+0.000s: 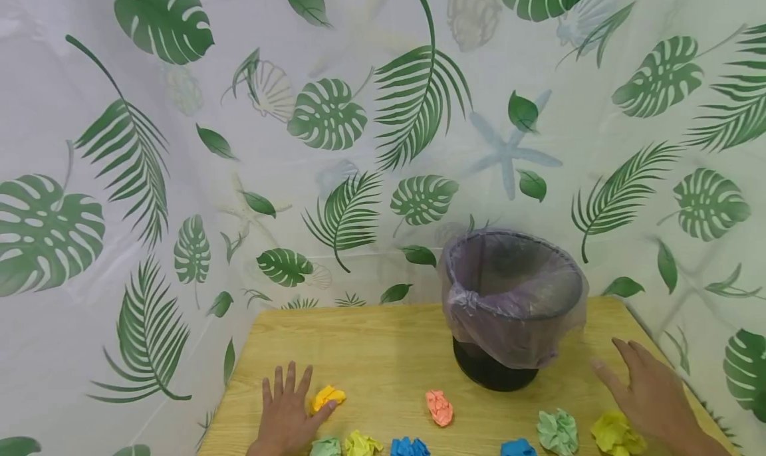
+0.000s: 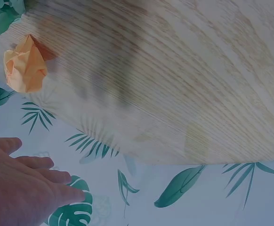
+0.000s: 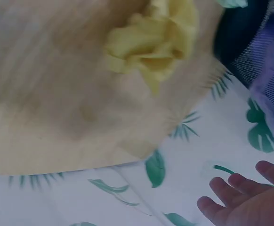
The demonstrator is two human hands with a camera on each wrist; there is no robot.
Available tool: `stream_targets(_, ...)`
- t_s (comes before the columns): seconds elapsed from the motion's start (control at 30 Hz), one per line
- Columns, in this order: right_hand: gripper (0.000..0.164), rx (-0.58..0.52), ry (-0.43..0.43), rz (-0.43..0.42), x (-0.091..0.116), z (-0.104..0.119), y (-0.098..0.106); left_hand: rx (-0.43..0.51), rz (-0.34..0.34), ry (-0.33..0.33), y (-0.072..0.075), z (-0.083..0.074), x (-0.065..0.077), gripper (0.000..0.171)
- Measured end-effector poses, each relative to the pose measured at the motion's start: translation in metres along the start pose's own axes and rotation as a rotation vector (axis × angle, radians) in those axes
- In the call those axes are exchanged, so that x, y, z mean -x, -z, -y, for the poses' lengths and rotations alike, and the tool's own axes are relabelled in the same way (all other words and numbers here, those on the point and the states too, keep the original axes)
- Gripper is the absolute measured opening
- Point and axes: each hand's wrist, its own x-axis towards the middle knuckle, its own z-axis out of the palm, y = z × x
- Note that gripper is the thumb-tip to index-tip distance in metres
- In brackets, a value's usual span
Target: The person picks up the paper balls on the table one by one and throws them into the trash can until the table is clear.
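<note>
My left hand (image 1: 286,409) is over the left side of the wooden table (image 1: 359,349), fingers spread and straight, holding nothing. Just right of it lies an orange-yellow crumpled paper ball (image 1: 328,398), the nearest thing to its thumb; the left wrist view shows the left hand (image 2: 24,183) apart from an orange paper ball (image 2: 26,68). On the right, my right hand (image 1: 655,393) hovers with fingers extended and holds nothing. A yellow paper ball (image 1: 616,433) lies beside and below it, seen too as a yellow paper ball (image 3: 156,42) in the right wrist view, away from the right hand (image 3: 250,197).
A black mesh bin (image 1: 493,369) with a purple plastic liner (image 1: 514,336) stands at the back right. A coral paper ball (image 1: 439,408) lies mid-table. Green (image 1: 558,432), blue (image 1: 409,447) and yellow-green paper balls (image 1: 362,444) line the front. A leaf-print sheet (image 1: 359,230) surrounds the table.
</note>
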Motion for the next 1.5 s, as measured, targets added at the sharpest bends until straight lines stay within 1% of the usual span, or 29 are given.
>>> stream_targets(0.1,0.076,-0.08,-0.029,-0.001,-0.009,0.015,0.014,-0.011,-0.001,0.007,0.001,0.0,0.0,0.092)
stream_targets(0.2,0.076,-0.137,-0.052,-0.006,-0.019,0.028,0.028,-0.021,0.001,0.015,0.002,0.001,0.0,0.094)
stream_targets(0.4,0.066,-0.208,-0.075,-0.11,-0.033,0.047,0.054,0.019,0.004,0.003,0.004,-0.002,0.001,0.09)
stream_targets(0.5,0.067,-0.23,-0.073,-0.138,-0.04,0.056,0.064,0.003,0.015,0.009,0.004,-0.004,0.001,0.09)
stream_targets(0.6,0.07,-0.236,-0.063,-0.126,-0.049,0.065,0.071,-0.003,0.024,0.016,0.004,-0.005,0.002,0.089)
stream_targets(0.7,0.074,-0.237,-0.069,-0.09,-0.057,0.074,0.077,0.004,0.024,0.018,0.005,-0.007,0.002,0.088)
stream_targets(0.83,0.081,-0.257,-0.101,-0.028,-0.065,0.082,0.078,0.005,0.01,0.009,0.004,-0.007,0.002,0.088)
stream_targets(0.97,0.085,-0.258,-0.131,0.01,-0.067,0.089,0.073,-0.003,-0.018,-0.015,0.001,-0.006,0.0,0.088)
stream_targets(1.03,0.079,-0.249,-0.135,0.016,-0.066,0.091,0.068,-0.008,-0.027,-0.022,0.0,-0.006,0.001,0.088)
stream_targets(1.13,0.066,-0.263,-0.14,0.021,-0.063,0.096,0.062,-0.019,-0.026,-0.019,0.0,-0.006,0.003,0.088)
stream_targets(1.2,0.06,-0.272,-0.144,0.014,-0.062,0.098,0.059,-0.026,-0.025,-0.019,0.001,-0.007,0.004,0.088)
stream_targets(1.37,0.056,-0.288,-0.146,-0.024,-0.067,0.103,0.059,-0.028,-0.026,-0.027,0.006,-0.01,0.001,0.09)
stream_targets(1.5,0.054,-0.331,-0.145,-0.041,-0.073,0.111,0.056,-0.025,-0.018,-0.018,0.008,-0.012,-0.001,0.089)
